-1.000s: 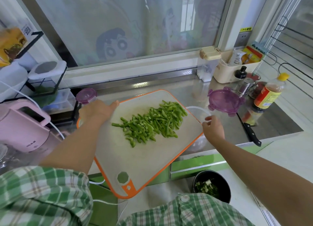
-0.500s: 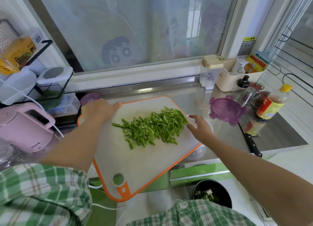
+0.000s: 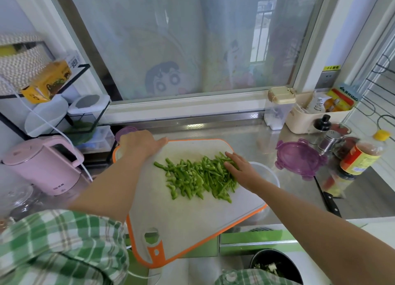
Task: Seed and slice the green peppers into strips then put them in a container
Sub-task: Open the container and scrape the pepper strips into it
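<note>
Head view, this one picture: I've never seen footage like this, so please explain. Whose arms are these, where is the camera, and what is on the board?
There is no machine here. A person wears a camera on the head, and it looks down at their own arms. The left hand grips the far corner of the orange-edged cutting board. The right hand lies with straight fingers on the pile of green pepper strips. The board's edge overlaps a clear container. A purple lid and a knife lie on the steel counter.
</note>
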`<action>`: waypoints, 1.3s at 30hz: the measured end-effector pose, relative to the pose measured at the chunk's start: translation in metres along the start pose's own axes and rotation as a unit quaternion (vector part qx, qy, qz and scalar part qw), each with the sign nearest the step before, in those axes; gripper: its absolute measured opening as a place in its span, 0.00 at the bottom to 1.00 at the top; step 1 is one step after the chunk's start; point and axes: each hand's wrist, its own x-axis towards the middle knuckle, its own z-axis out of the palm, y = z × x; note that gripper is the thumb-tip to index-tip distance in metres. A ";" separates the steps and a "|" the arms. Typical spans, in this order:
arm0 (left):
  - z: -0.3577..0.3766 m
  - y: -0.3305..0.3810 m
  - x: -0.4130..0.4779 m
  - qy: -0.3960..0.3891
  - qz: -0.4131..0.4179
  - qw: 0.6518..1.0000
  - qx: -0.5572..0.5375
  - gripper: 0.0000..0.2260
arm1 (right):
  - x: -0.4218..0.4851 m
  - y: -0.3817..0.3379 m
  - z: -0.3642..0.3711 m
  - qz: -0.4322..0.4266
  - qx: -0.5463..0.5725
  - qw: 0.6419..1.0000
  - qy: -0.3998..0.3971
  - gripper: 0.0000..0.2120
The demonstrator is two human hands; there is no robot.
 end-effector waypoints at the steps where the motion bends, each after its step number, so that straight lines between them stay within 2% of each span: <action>1: -0.003 0.001 0.000 0.002 0.003 1.000 0.003 0.32 | 0.002 0.000 0.000 -0.003 0.000 1.000 0.002 0.24; 10: -0.019 0.008 -0.007 -0.003 0.001 1.000 0.024 0.31 | 0.010 -0.001 0.000 0.004 0.014 1.000 0.010 0.19; 13: -0.023 0.010 -0.009 0.000 0.006 1.000 0.027 0.31 | 0.007 -0.003 -0.003 -0.016 0.021 1.000 -0.002 0.22; 16: -0.026 0.013 -0.009 -0.001 0.010 0.999 0.042 0.31 | 0.006 -0.006 -0.001 -0.037 0.001 0.999 -0.019 0.20; 21: -0.024 0.012 -0.003 0.003 0.021 0.999 0.042 0.32 | 0.008 -0.007 -0.002 -0.020 0.017 0.999 0.018 0.18; 24: -0.024 0.013 0.001 0.009 0.026 0.999 0.042 0.32 | 0.004 -0.011 -0.002 -0.042 0.061 0.997 0.020 0.17; 27: -0.024 0.014 0.004 0.006 0.026 0.999 0.047 0.32 | 0.003 -0.008 0.000 -0.062 0.014 0.998 0.003 0.15; 39: -0.021 0.012 0.010 0.027 0.036 0.999 0.030 0.32 | 0.004 0.008 -0.007 -0.006 0.007 0.999 0.047 0.16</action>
